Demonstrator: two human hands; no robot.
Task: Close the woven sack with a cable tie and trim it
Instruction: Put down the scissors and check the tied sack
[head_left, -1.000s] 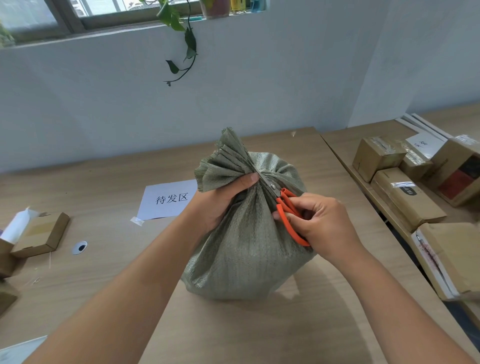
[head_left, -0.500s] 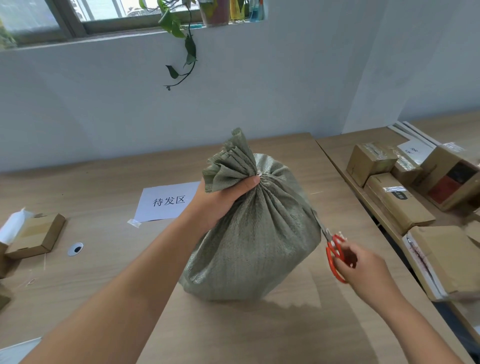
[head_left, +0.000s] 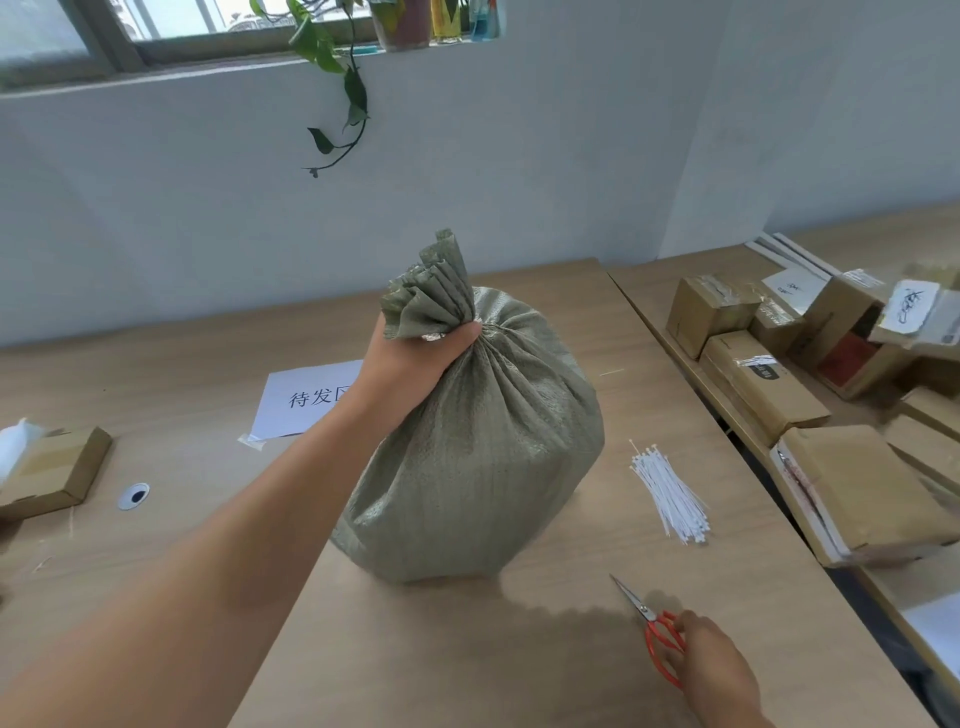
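A green woven sack (head_left: 483, 457) stands upright in the middle of the wooden table (head_left: 467, 665). My left hand (head_left: 415, 364) is closed around its gathered neck, just under the pleated top. The cable tie on the neck is hidden by my fingers. At the lower right, my right hand (head_left: 714, 660) holds orange-handled scissors (head_left: 655, 631) low at the table surface, blades closed and pointing up-left toward the sack. A bundle of white cable ties (head_left: 670, 493) lies on the table right of the sack.
A white paper sign (head_left: 301, 400) lies behind the sack. A small flat cardboard box (head_left: 57, 473) sits at the left. Several cardboard parcels (head_left: 758, 384) crowd the adjoining table on the right. A wall and a hanging plant (head_left: 337, 104) are behind.
My right hand has carried the scissors from the sack's neck down and right to the table surface. My left hand has kept its grip on the neck. The cable-tie bundle has come into view.
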